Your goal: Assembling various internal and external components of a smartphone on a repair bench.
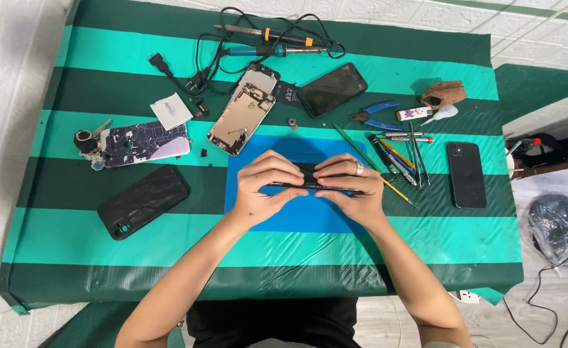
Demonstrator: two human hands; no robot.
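Left hand (266, 187) and right hand (351, 187) together pinch a thin black smartphone (314, 186) edge-on above the blue work mat (297, 219); opened phone chassis (242, 118) just beyond the mat's far left corner; hand tools (400, 154) right of the mat.

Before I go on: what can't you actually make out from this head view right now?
- Thin dark phone part: held edge-on between left hand and right hand; its faces are hidden, fingers cover its middle.
- Blue mat: hands hide its centre.
- Small dark bits by the opened phone: too small to identify.
- Bagged object on the floor: blurred by plastic, cut by the right edge.
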